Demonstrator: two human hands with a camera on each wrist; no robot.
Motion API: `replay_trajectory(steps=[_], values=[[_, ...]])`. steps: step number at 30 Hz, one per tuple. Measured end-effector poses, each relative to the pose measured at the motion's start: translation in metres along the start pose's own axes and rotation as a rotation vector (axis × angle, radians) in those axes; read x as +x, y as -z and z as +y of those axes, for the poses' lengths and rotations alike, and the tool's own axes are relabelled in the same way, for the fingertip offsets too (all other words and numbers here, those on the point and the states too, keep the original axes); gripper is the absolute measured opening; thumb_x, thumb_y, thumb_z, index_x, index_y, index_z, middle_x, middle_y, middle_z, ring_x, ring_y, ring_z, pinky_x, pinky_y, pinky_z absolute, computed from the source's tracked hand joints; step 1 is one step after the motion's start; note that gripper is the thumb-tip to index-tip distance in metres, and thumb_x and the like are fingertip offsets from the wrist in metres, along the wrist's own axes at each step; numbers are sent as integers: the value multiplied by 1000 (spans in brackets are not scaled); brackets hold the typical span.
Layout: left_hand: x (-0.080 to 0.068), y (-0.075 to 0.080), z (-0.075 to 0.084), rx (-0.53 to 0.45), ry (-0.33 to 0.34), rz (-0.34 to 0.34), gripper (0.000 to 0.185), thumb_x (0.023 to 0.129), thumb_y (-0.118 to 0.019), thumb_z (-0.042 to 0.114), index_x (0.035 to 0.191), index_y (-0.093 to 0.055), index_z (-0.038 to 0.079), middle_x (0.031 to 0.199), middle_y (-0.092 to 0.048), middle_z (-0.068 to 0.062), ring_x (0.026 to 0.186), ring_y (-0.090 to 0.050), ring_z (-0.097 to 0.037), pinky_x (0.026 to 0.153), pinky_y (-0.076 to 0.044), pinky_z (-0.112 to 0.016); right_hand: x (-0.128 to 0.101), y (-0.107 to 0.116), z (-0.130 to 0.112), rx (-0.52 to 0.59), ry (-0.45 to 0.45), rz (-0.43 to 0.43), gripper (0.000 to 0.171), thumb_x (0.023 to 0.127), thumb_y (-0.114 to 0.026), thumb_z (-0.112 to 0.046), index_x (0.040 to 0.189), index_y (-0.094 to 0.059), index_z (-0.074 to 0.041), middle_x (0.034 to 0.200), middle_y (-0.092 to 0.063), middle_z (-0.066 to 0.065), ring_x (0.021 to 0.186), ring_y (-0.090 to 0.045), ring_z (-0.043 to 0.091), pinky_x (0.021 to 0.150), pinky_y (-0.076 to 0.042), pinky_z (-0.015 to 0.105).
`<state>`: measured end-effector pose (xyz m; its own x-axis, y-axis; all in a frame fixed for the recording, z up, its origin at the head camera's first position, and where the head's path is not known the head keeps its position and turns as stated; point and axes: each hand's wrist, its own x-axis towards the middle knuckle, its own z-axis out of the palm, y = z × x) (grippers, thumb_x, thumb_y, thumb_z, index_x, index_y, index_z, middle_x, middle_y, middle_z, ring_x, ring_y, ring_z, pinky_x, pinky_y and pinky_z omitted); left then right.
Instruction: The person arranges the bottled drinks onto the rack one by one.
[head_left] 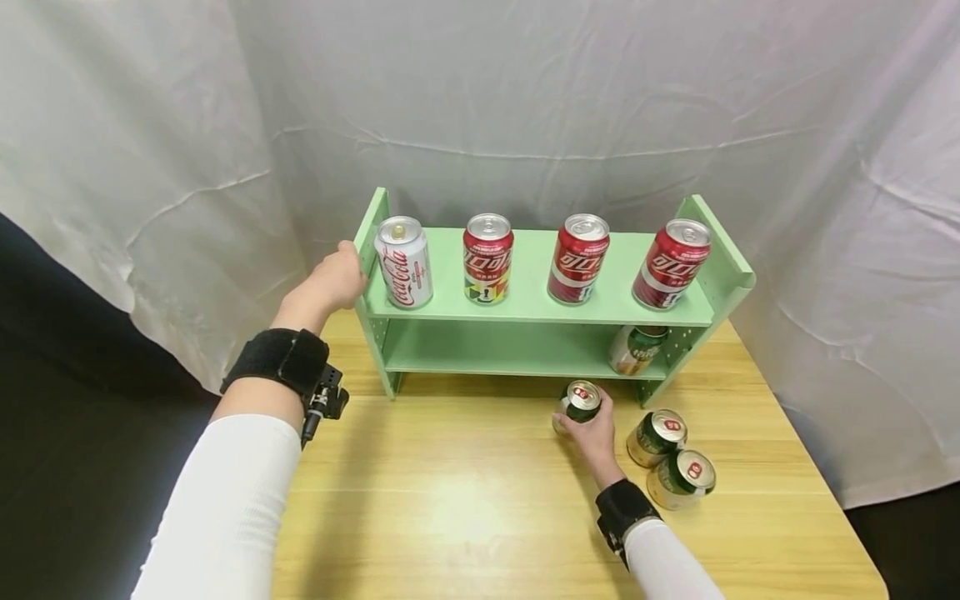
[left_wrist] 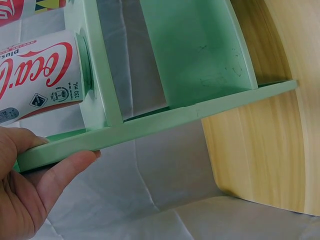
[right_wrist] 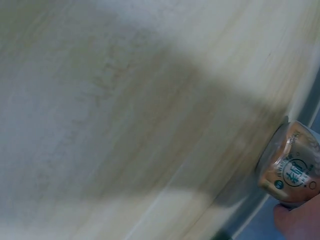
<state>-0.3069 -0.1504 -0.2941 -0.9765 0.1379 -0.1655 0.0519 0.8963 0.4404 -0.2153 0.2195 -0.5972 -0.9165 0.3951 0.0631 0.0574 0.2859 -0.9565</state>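
Note:
My left hand [head_left: 337, 275] grips the left side panel [left_wrist: 165, 116] of a small green two-tier shelf [head_left: 525, 314], thumb on one face and fingers on the other. In front of the shelf, my right hand [head_left: 595, 431] holds a dark green and pale drink can [head_left: 581, 398] by its side, low over the table. The right wrist view shows the can's printed side [right_wrist: 295, 172] and a bit of a finger. A similar green can [head_left: 636, 350] stands on the lower tier at the right end, its top hidden under the upper board.
On the upper tier are a white Coca-Cola can [head_left: 405, 271] and red cans [head_left: 487, 258], [head_left: 578, 267], [head_left: 671, 271] in a spaced row. Two more green cans [head_left: 656, 437], [head_left: 681, 481] stand close together on the wooden table [head_left: 450, 500], right of my right hand. A pale curtain [head_left: 525, 83] hangs behind.

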Motion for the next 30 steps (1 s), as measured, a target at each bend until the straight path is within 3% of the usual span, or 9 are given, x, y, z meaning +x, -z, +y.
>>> replay_trajectory(steps=[5,13,21,30], values=[[-1,1,-1,-7,2,0,44,94,-34,4,131,-17,-14,90,-46,-21,75,-49,-29,64,-47,-35,1,-2,4,34,6,-12,90,68,-81,0,139,-25,4,135,-39,28,126,-38,42,107,-30,51],[0,0,-1,15,-20,3,44,94,-34,6,130,-18,-15,90,-47,-22,76,-51,-30,66,-48,-37,7,5,10,-21,50,-58,94,67,-79,2,141,-20,5,134,-37,32,125,-38,44,106,-30,53],[2,0,-1,19,-23,1,45,94,-35,6,130,-18,-15,94,-49,-25,79,-52,-32,70,-49,-40,5,7,6,-93,38,-46,89,63,-84,-4,135,-31,4,128,-46,29,120,-45,41,102,-36,51],[0,1,0,13,-14,3,46,95,-34,6,131,-16,-15,93,-48,-24,78,-51,-31,68,-48,-38,-6,2,5,-160,89,-50,87,60,-86,-10,132,-38,3,122,-53,26,113,-52,39,97,-42,50]])
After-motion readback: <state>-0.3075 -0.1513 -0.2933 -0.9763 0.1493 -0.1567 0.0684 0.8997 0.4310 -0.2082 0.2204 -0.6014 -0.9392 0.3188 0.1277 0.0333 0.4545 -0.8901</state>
